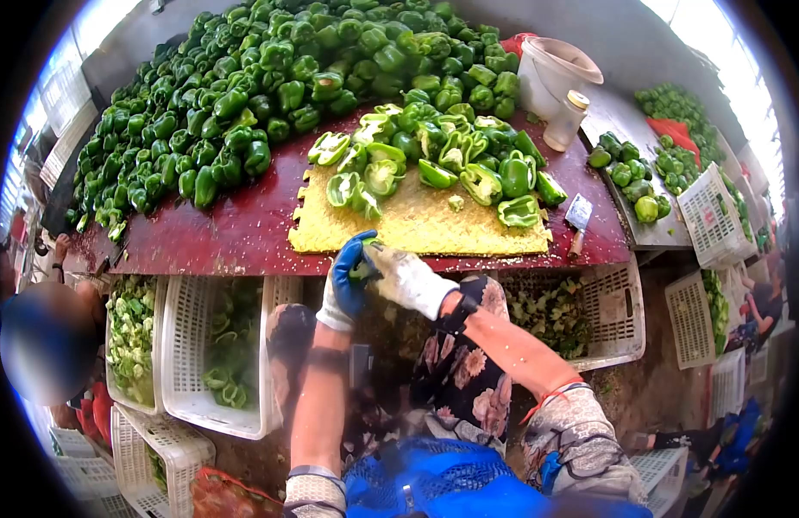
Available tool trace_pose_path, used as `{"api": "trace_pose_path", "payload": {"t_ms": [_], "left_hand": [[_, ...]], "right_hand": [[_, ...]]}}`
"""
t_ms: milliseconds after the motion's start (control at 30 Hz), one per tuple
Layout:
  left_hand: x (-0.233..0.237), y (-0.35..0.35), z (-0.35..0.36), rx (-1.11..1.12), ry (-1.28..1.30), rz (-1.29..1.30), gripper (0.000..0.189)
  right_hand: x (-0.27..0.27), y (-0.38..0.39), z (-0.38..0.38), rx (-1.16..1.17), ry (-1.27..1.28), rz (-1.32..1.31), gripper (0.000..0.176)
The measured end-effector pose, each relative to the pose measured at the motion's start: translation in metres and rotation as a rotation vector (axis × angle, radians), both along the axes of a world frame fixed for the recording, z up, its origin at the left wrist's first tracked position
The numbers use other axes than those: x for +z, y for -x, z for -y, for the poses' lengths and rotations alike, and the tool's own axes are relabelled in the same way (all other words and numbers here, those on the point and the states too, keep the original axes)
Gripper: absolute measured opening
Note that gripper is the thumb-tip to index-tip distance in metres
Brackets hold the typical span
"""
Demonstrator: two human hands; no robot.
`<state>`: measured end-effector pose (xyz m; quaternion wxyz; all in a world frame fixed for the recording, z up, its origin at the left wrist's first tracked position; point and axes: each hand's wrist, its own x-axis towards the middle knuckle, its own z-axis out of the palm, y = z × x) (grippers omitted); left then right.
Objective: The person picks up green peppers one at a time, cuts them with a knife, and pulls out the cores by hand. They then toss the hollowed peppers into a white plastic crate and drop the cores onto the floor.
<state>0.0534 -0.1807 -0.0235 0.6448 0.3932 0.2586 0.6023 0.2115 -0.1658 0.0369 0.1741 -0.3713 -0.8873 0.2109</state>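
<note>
My left hand, in a blue-coated white glove, is closed around a piece of green pepper, mostly hidden by the gloves. My right hand, in a soiled white glove, presses its curled fingers onto the same piece. Both hands meet just in front of a yellow foam mat. Halved green peppers lie on the back of that mat, with a small pepper core nearer its middle. A wide-bladed knife rests on the red table to the mat's right.
A huge heap of whole green peppers covers the table's back and left. A white bucket and a jar stand behind right. Below the edge are crates of pepper pieces and cores. Another person sits at far left.
</note>
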Motion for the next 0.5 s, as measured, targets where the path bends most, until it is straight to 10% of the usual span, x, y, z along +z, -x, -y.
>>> {"api": "trace_pose_path", "payload": {"t_ms": [333,400,500], "left_hand": [[-0.037,-0.034,-0.017,0.367,0.329,0.620,0.033],[-0.024,-0.036,-0.014,0.300,0.208,0.625,0.034],[0.003,-0.015,-0.005,0.315,0.215,0.612,0.034]], "right_hand": [[-0.031,0.020,0.002,-0.312,-0.366,0.324,0.032],[-0.047,0.011,0.000,-0.752,-1.233,0.977,0.037],[-0.029,-0.035,-0.041,-0.766,-0.607,0.516,0.036]]}}
